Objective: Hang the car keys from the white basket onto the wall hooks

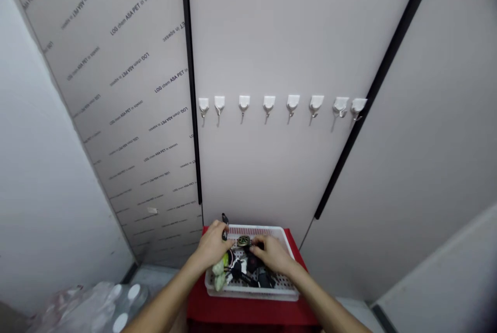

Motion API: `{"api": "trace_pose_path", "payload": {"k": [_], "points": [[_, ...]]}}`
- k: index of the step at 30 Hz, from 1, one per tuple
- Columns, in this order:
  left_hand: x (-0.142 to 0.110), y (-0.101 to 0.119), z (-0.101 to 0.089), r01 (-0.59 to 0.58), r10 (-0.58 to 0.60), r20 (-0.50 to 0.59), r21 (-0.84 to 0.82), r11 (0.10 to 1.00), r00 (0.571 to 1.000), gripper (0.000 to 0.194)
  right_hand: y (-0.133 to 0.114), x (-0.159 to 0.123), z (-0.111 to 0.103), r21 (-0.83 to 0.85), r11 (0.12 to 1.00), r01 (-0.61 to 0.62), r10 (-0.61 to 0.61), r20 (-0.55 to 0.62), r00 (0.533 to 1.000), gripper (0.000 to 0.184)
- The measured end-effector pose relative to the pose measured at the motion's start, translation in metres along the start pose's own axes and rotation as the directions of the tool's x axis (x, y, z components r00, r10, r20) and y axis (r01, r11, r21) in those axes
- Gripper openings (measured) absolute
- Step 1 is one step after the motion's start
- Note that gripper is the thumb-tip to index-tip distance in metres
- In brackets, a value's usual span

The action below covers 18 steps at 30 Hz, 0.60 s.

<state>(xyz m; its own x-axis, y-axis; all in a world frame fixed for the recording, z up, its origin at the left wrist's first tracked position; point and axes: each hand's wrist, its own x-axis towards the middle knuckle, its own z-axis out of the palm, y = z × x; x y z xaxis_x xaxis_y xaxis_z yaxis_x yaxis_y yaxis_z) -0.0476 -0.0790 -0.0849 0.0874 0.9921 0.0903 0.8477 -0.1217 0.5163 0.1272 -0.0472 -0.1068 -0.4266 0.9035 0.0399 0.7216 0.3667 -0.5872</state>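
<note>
**Left hand [213, 245] and right hand [272, 254] at a white perforated basket [252, 292]**

Far left, clear plastic wrapping [91, 307] lies on the floor. The left hand's fingers curl together, pinching a small black item [224, 221] at the basket's far rim, with a pale green item [219, 273] just below the palm. A round green-and-gold trinket [243, 241] lies near that rim between the hands, above black cords [243, 273]. The right hand's fingers bunch downward over dark items [254, 263]; whether they pinch anything, I cannot tell. The basket sits on red cloth [248, 315], and white adhesive hooks [283, 105] line the far wall.
</note>
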Motion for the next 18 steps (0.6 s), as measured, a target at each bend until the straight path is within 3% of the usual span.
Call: {"api": "trace_pose_path", "payload": {"k": [7,11,18], "points": [[-0.016,0.001,-0.018,0.056,-0.06,0.076,0.05,0.997,0.995,0.03,-0.027,-0.003,0.003,-0.064,0.993,0.104,-0.105,-0.019,0.994,0.025],[-0.019,-0.001,-0.02,0.046,-0.048,0.105,0.02,0.999,0.993,0.026,-0.042,0.003,0.014,0.035,0.982,0.186,-0.189,0.117,0.975,0.028],[-0.021,-0.003,-0.014,0.044,-0.001,0.124,-0.349,0.936,0.992,0.027,-0.054,0.011,0.028,0.188,0.978,0.09,-0.132,0.223,0.966,0.029]]}}
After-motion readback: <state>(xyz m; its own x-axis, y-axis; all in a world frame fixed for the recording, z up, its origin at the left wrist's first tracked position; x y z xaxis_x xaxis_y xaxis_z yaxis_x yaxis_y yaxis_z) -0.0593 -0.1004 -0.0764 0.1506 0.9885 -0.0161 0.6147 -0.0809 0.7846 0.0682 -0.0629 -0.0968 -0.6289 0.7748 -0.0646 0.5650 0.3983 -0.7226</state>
